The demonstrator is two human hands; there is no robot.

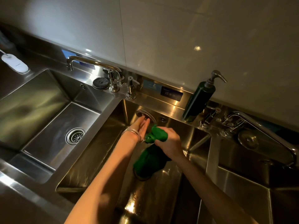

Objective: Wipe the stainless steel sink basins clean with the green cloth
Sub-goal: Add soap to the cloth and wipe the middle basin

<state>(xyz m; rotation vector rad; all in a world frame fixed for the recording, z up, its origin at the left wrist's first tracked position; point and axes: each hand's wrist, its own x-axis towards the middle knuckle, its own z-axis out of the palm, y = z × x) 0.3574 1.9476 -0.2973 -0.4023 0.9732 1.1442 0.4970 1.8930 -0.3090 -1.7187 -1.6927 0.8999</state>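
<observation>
Shiny steel sink basins (97, 143) sit below a white wall. Right hand (169, 143) squeezes the green cloth (148, 164). Left hand (142, 128) is flat, fingers straight, holding nothing.

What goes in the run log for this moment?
right hand: grips green cloth | left hand: open, fingers straight | site: middle basin

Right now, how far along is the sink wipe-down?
Done: nothing I can confirm; the left basin looks bare, but steel glare hides whether it was wiped. In hand: the right hand grips the bunched green cloth over the middle basin, while the left hand, fingers straight, reaches toward its back wall. Left: the right basin, apparently untouched.
</observation>
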